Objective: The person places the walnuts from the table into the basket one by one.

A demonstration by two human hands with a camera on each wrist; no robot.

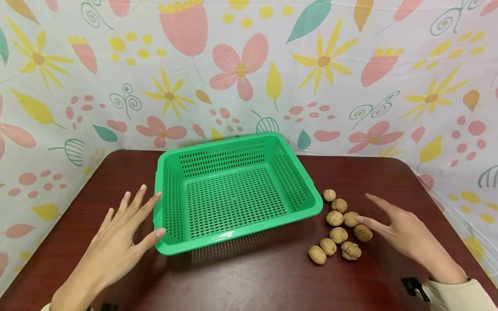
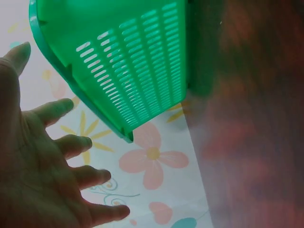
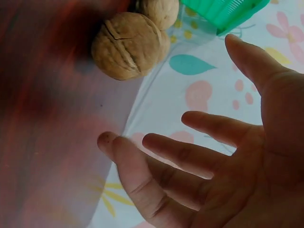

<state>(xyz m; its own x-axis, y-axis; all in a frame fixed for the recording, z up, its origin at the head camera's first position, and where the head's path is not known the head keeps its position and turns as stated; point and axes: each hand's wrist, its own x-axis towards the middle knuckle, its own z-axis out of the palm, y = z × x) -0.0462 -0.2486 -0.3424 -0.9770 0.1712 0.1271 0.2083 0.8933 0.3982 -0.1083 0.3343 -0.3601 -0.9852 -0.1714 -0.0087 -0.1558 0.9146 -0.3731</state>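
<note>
A green plastic basket (image 1: 272, 222) with slotted walls and a perforated floor stands on the table, nothing inside it. By its left rim my left hand (image 1: 116, 242) hovers with fingers spread; whether a fingertip touches the rim I cannot tell. The left wrist view shows the basket's slotted outer wall (image 2: 114, 57) beyond the spread fingers (image 2: 85, 176). Several brown walnuts (image 1: 339, 235) lie in a loose cluster right of the basket. My right hand (image 1: 408, 231) is just right of them, holding nothing. In the right wrist view a walnut (image 3: 126, 45) sits apart from the loosely bent fingers.
The dark red-brown table (image 1: 249, 280) has rounded far corners. A white cloth (image 1: 249, 112) printed with flowers and leaves hangs behind it and down both sides. The basket stands near the far edge, slightly turned.
</note>
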